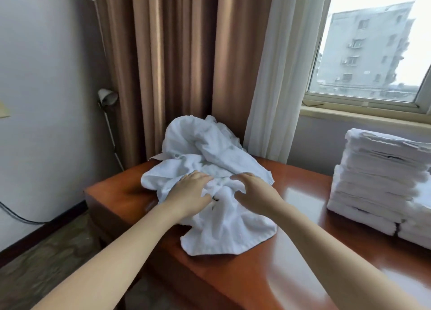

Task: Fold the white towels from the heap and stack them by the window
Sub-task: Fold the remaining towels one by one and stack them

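A heap of crumpled white towels lies on the left part of the wooden table, against the curtain. A loose white towel spills from the heap toward me. My left hand and my right hand are both on the bunched top of this towel, a short gap apart, with fingers curled into the cloth. A tall stack of folded white towels stands on the right of the table, below the window.
Brown curtains and a sheer white curtain hang behind the heap. A lamp with a cable stands by the left wall. The table's left edge drops to the floor.
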Action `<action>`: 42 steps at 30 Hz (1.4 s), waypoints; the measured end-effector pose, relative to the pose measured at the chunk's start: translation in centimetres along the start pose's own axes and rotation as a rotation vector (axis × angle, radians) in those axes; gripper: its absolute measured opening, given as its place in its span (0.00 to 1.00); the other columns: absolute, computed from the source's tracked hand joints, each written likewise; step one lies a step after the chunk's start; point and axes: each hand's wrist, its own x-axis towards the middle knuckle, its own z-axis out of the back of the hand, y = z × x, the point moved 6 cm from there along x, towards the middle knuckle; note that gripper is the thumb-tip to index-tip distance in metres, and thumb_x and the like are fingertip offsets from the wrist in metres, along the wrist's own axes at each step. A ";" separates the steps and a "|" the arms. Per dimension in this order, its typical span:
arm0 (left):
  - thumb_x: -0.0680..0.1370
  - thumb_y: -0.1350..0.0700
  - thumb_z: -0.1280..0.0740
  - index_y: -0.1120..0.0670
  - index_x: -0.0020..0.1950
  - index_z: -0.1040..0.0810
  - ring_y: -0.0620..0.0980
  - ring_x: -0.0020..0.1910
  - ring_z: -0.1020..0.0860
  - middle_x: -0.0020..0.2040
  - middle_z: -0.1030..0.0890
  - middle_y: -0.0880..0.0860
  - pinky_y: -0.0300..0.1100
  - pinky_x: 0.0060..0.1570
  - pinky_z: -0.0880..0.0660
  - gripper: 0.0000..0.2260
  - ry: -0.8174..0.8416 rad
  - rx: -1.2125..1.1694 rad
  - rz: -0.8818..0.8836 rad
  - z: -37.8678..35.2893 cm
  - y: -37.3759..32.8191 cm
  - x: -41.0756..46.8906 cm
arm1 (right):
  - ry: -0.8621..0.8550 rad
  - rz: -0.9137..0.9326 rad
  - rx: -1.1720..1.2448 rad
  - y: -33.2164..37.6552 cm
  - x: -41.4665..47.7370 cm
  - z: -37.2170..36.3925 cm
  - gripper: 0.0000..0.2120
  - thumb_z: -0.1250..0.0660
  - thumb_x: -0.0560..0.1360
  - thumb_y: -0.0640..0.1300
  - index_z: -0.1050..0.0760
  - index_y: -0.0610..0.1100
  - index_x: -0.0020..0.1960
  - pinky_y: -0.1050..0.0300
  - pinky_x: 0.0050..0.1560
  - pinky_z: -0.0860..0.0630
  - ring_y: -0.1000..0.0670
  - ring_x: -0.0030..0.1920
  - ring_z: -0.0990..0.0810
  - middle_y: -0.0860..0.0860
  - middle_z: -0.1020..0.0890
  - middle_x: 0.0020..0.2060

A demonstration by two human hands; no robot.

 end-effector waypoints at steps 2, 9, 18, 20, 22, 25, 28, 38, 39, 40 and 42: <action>0.78 0.51 0.37 0.48 0.76 0.34 0.48 0.74 0.37 0.76 0.35 0.47 0.42 0.68 0.39 0.25 0.020 0.001 0.018 0.3 0.8 1.8 | -0.010 -0.011 -0.009 -0.1 2.4 -0.1 0.24 0.39 0.77 0.44 0.31 0.52 0.73 0.54 0.59 0.27 0.51 0.69 0.29 0.54 0.28 0.71; 0.79 0.50 0.39 0.46 0.78 0.40 0.49 0.76 0.40 0.79 0.41 0.46 0.46 0.71 0.37 0.27 0.078 -0.004 0.027 -0.5 2.2 7.4 | -0.012 -0.186 -0.134 -3.7 9.6 -2.1 0.28 0.43 0.77 0.45 0.40 0.55 0.76 0.55 0.43 0.34 0.48 0.65 0.26 0.53 0.27 0.70; 0.80 0.52 0.40 0.47 0.80 0.44 0.53 0.73 0.34 0.79 0.41 0.49 0.48 0.68 0.33 0.29 0.120 -0.057 0.045 -3.5 3.4 10.6 | -0.216 -0.226 -0.215 -6.0 12.6 -3.6 0.08 0.44 0.77 0.42 0.28 0.44 0.41 0.54 0.32 0.39 0.46 0.38 0.27 0.49 0.23 0.39; 0.81 0.52 0.42 0.47 0.80 0.47 0.53 0.70 0.30 0.78 0.39 0.51 0.47 0.63 0.30 0.28 0.101 -0.109 0.064 -3.4 3.4 11.0 | -0.337 -0.194 -0.043 -5.8 12.3 -1.8 0.07 0.45 0.79 0.42 0.30 0.45 0.46 0.52 0.34 0.35 0.45 0.39 0.27 0.50 0.23 0.40; 0.82 0.50 0.44 0.46 0.81 0.49 0.53 0.66 0.27 0.78 0.37 0.52 0.47 0.59 0.27 0.27 0.067 -0.206 0.098 -3.0 3.3 11.1 | -0.449 -0.189 0.229 -5.5 12.0 0.7 0.04 0.44 0.81 0.42 0.33 0.47 0.48 0.51 0.36 0.34 0.46 0.37 0.27 0.52 0.25 0.36; 0.83 0.47 0.44 0.44 0.81 0.56 0.52 0.73 0.33 0.80 0.44 0.50 0.46 0.66 0.31 0.29 -0.010 -0.366 0.125 -2.2 2.5 10.8 | -0.577 -0.196 0.497 -5.0 11.1 4.2 0.05 0.44 0.83 0.45 0.33 0.46 0.49 0.54 0.38 0.34 0.56 0.36 0.28 0.55 0.27 0.35; 0.83 0.49 0.43 0.39 0.78 0.64 0.49 0.78 0.45 0.80 0.63 0.46 0.42 0.66 0.37 0.34 -0.127 -0.446 0.072 -0.6 1.1 10.0 | -0.644 -0.186 0.641 -4.1 9.5 6.5 0.06 0.44 0.83 0.44 0.32 0.45 0.47 0.68 0.36 0.33 0.58 0.36 0.30 0.55 0.28 0.37; 0.81 0.44 0.40 0.44 0.49 0.25 0.44 0.54 0.27 0.50 0.23 0.41 0.45 0.57 0.30 0.07 -0.167 -0.379 -0.094 2.9 -4.3 6.5 | -0.242 -0.014 0.812 -0.6 2.0 9.6 0.16 0.39 0.78 0.38 0.27 0.49 0.32 0.62 0.33 0.33 0.56 0.32 0.31 0.55 0.28 0.29; 0.81 0.44 0.40 0.43 0.48 0.26 0.43 0.49 0.25 0.47 0.22 0.41 0.43 0.52 0.28 0.06 -0.082 -0.382 -0.087 2.2 -4.6 6.0 | -0.181 -0.043 0.763 -1.1 1.2 9.5 0.16 0.39 0.77 0.39 0.28 0.48 0.32 0.59 0.35 0.34 0.53 0.34 0.31 0.52 0.29 0.31; 0.81 0.45 0.39 0.43 0.48 0.26 0.43 0.47 0.24 0.46 0.22 0.42 0.41 0.48 0.27 0.06 -0.021 -0.376 -0.088 1.6 -5.1 5.4 | -0.101 -0.081 0.722 -1.6 0.2 9.2 0.15 0.39 0.78 0.40 0.27 0.47 0.33 0.57 0.38 0.35 0.51 0.35 0.31 0.49 0.29 0.33; 0.80 0.47 0.37 0.43 0.48 0.24 0.43 0.47 0.22 0.46 0.20 0.42 0.40 0.46 0.25 0.04 0.065 -0.354 -0.094 0.3 -5.9 4.2 | 0.116 -0.158 0.649 -2.7 -1.8 8.2 0.12 0.38 0.78 0.43 0.25 0.45 0.35 0.55 0.40 0.33 0.50 0.36 0.29 0.47 0.27 0.35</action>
